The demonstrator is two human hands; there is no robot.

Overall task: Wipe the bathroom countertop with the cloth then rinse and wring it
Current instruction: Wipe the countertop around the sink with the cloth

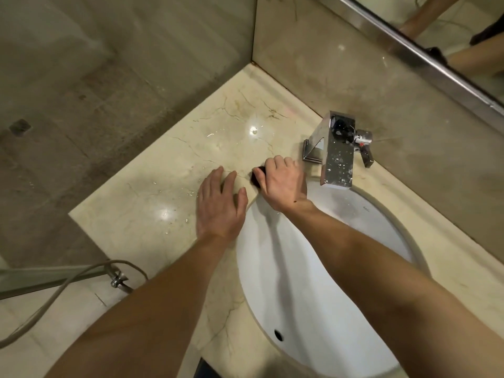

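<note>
Right hand (pixel 283 184) curled round cloth (pixel 257 177) on surface (pixel 152 203) near tap (pixel 336 156). Left hand (pixel 221 208) flat, fingers (pixel 214 180) straight, beside sink (pixel 354 241).

Holds both bare arms stretched forward, left forearm (pixel 141 317) slanting in from the lower left, right forearm (pixel 381 268) from the lower right, drawing closer toward the wrists. Lays the left hand (pixel 219 207) palm down, fingers straight and slightly spread, thumb out to its right side. Sets the right hand (pixel 283 184) just beyond and to the right of it, back of the hand up, knuckles raised, fingers curled down over a dark cloth (pixel 256 176). Keeps a narrow gap between the two hands
</note>
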